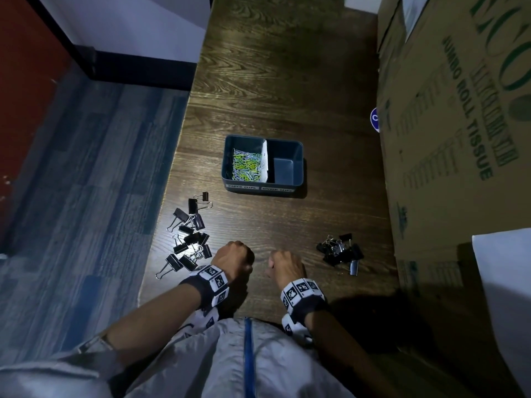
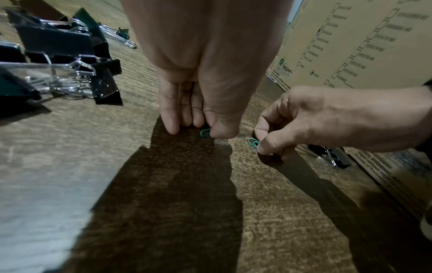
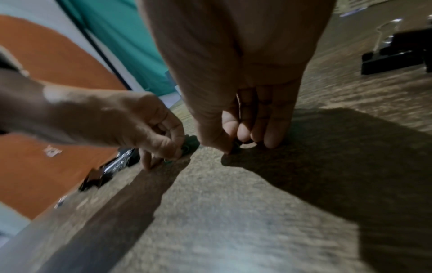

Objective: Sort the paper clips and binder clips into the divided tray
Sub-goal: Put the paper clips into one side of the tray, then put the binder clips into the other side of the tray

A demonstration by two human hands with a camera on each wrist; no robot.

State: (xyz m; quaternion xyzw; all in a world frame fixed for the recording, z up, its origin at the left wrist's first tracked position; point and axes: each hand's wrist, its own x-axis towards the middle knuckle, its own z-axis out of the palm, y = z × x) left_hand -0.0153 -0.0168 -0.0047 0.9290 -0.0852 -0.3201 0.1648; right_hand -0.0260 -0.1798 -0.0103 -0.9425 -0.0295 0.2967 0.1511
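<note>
Pinching one green paper clip point(image 2: 205, 132) in my left hand point(image 1: 234, 258), thumb and forefinger down at the table point(image 1: 287, 96). My right hand point(image 1: 287, 267) has the same grip on a second green clip point(image 2: 253, 142), just beside the first. Divided tray point(image 1: 287, 185) sits farther out, centre; coloured paper clips point(image 1: 246, 165) fill its left compartment. Black binder clips lie in two heaps: left heap point(image 1: 189, 234), right heap point(image 1: 340, 251). Cardboard box point(image 1: 459, 124) stands at right.

The head view looks steeply down on the table point(image 1: 287, 96). Each wrist view looks low along its own hand, close to the tabletop, somewhat blurred; both hands appear in all three.
</note>
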